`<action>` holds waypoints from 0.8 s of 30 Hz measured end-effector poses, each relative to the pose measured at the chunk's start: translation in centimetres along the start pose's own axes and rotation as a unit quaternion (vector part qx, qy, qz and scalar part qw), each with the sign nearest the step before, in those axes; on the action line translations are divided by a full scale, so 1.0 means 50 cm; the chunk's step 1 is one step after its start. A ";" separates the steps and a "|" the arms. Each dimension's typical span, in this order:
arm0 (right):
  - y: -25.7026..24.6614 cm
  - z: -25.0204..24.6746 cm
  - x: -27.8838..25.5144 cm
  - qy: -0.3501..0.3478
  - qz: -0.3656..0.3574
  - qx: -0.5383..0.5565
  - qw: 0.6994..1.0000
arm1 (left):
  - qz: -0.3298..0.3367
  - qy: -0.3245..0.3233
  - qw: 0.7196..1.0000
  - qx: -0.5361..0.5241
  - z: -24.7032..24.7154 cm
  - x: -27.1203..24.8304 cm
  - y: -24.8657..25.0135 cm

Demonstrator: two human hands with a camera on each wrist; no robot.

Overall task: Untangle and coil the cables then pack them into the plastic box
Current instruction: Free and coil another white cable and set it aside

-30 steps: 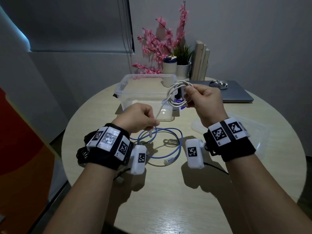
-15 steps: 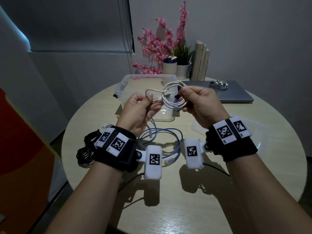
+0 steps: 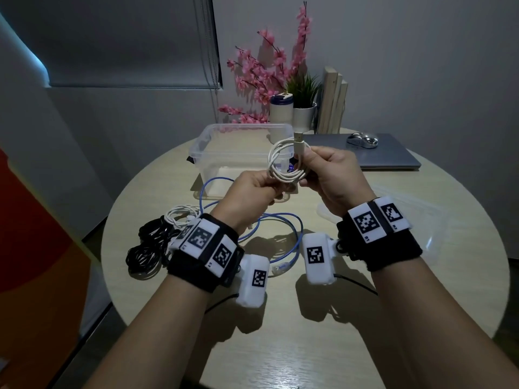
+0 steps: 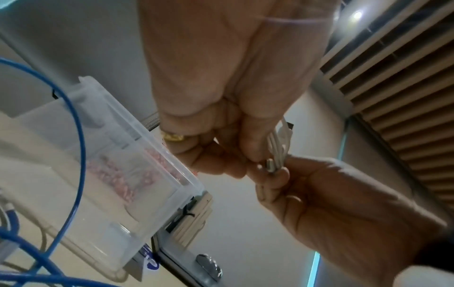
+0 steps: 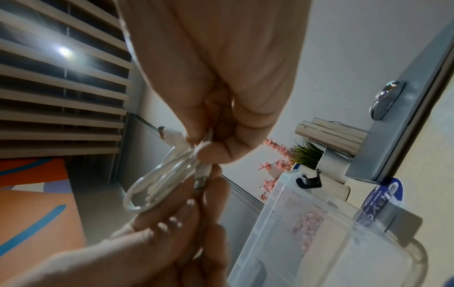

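Coiled white cable (image 3: pixel 283 164) above clear, open plastic box (image 3: pixel 213 147); blue cable (image 3: pixel 292 234) loose.

Black wristbands (image 3: pixel 206 272) on both bare forearms carry white blocks printed with square black codes; a gold ring (image 4: pixel 173 136) sits on one finger

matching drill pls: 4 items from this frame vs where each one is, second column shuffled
1. white cable coil
2. blue cable
3. black cable bundle
4. mouse

a. loose on the table, under the wrists
b. on the closed laptop
c. held up in both hands
d. table's left edge

Pairs: 1-c, 2-a, 3-d, 4-b
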State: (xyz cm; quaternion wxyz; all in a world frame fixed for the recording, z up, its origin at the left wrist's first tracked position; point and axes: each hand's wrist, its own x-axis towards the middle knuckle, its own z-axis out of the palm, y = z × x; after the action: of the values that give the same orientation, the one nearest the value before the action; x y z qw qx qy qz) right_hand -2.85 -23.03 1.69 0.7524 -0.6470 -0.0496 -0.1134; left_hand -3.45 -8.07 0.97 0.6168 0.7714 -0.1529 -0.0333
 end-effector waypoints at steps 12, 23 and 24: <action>0.009 0.013 -0.010 -0.058 0.027 -0.043 0.997 | -0.034 -0.017 0.999 -0.028 -0.033 0.014 0.017; -0.008 0.025 -0.025 -0.080 -0.006 0.007 0.997 | -0.030 0.070 0.997 -0.018 0.003 0.017 -0.002; -0.009 0.027 -0.024 -0.085 -0.012 0.003 0.996 | -0.027 0.074 0.997 -0.011 0.005 0.018 -0.002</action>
State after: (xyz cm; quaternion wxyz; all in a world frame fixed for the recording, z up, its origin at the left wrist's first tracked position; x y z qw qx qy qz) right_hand -4.02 -21.62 2.05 0.7458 -0.6515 -0.1219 -0.0670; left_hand -2.62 -8.54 0.91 0.6334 0.7690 -0.0858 0.0061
